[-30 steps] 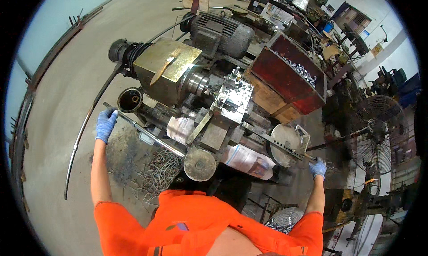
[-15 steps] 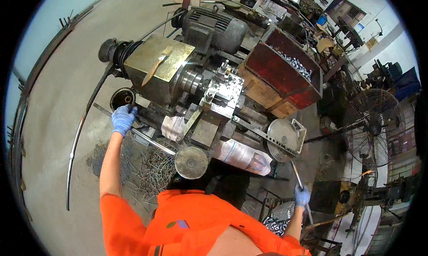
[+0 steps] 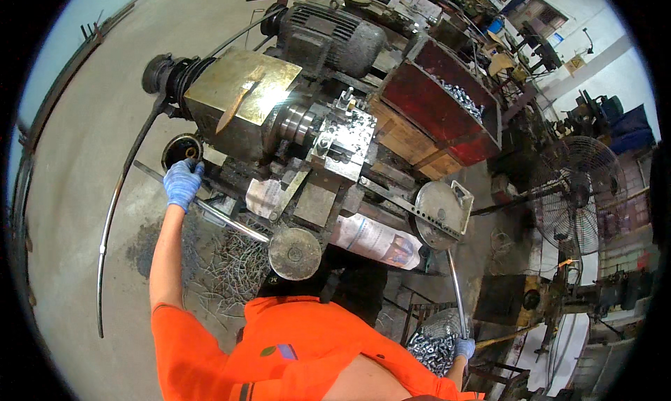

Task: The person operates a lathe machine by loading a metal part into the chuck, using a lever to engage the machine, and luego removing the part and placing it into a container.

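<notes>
My left hand [image 3: 183, 183], in a blue knitted glove, is closed around a long metal lever bar [image 3: 234, 223] that slopes to a round metal handwheel [image 3: 295, 253]. Its fingertips are beside a dark round cup [image 3: 183, 151]. Lower right, my gloved right hand [image 3: 464, 348] is closed at the lower end of a shiny lever rod [image 3: 456, 289]. That rod runs up to a larger metal disc [image 3: 435, 214]. Between my hands stands a lathe, with its chuck [image 3: 297, 124] and a bright metal tool block [image 3: 349, 142].
A brush [image 3: 234, 109] lies on the brass-coloured headstock cover [image 3: 210, 86]. Behind are a motor [image 3: 328, 41] and a red bin [image 3: 437, 107] of small metal parts. More parts fill a container [image 3: 432, 352] by my right hand. Metal shavings [image 3: 234, 268] cover floor below; a fan [image 3: 580, 191] stands right.
My right hand has moved down and slightly left, and the right lever rod has swung to a steeper angle. My left hand stays on its bar; the whole view has shifted slightly.
</notes>
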`<act>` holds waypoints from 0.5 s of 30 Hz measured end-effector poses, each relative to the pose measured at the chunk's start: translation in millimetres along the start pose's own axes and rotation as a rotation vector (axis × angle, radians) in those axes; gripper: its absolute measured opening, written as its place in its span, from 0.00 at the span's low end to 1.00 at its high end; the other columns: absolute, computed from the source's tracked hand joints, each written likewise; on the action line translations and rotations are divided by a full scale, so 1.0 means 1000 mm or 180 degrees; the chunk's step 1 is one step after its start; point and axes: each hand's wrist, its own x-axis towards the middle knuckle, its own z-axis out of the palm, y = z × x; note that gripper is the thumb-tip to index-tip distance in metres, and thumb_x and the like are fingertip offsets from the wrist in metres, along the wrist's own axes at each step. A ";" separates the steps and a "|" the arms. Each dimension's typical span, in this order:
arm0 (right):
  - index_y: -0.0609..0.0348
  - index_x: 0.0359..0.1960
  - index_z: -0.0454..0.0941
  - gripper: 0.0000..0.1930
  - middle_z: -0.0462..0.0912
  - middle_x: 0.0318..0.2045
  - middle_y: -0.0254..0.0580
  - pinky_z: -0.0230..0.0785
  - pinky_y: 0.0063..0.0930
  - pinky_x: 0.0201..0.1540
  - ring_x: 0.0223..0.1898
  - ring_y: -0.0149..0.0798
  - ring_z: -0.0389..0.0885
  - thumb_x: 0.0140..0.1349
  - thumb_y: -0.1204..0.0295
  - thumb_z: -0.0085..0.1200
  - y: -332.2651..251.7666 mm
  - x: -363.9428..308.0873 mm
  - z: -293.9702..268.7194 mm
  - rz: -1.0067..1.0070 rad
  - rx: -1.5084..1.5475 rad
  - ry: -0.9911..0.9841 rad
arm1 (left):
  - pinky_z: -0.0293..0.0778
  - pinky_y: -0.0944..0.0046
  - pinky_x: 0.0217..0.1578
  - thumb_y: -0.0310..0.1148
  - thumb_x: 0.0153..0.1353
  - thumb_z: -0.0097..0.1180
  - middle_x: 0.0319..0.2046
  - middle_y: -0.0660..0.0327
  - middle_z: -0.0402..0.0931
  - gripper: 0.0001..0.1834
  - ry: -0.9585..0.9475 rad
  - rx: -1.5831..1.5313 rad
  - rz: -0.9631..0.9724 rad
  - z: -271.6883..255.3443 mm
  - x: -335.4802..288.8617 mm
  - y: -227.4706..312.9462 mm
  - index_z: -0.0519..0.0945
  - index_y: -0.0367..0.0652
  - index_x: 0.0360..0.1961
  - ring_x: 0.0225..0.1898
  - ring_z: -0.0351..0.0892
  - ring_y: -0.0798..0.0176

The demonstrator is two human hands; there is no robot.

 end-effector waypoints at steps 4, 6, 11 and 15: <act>0.68 0.33 0.78 0.22 0.79 0.34 0.63 0.70 0.44 0.42 0.40 0.58 0.78 0.41 0.60 0.59 0.006 0.009 0.012 -0.0034 0.0012 -0.0016 | 0.72 0.54 0.39 0.47 0.54 0.55 0.33 0.53 0.80 0.17 -0.0170 0.0054 -0.0051 -0.005 0.000 0.002 0.82 0.47 0.36 0.37 0.78 0.50; 0.68 0.33 0.78 0.23 0.79 0.34 0.63 0.70 0.43 0.42 0.40 0.58 0.78 0.41 0.60 0.59 0.010 0.009 0.015 0.0015 0.0009 -0.0014 | 0.72 0.54 0.39 0.47 0.54 0.55 0.33 0.53 0.80 0.17 -0.0126 0.0068 -0.0040 -0.005 0.000 0.004 0.82 0.47 0.36 0.37 0.78 0.50; 0.67 0.34 0.78 0.24 0.79 0.35 0.64 0.70 0.43 0.43 0.41 0.58 0.78 0.40 0.58 0.60 0.013 0.007 0.018 -0.0108 0.0235 0.0003 | 0.73 0.54 0.38 0.47 0.54 0.56 0.32 0.52 0.79 0.17 -0.0122 0.0023 -0.0053 -0.005 0.001 0.002 0.82 0.46 0.36 0.36 0.78 0.49; 0.66 0.35 0.78 0.25 0.79 0.35 0.62 0.70 0.43 0.44 0.41 0.58 0.78 0.39 0.57 0.61 0.010 0.006 0.017 -0.0033 0.0173 0.0076 | 0.73 0.54 0.38 0.47 0.54 0.55 0.31 0.53 0.79 0.16 -0.0143 -0.0119 -0.0046 -0.010 -0.002 0.008 0.82 0.48 0.35 0.36 0.78 0.49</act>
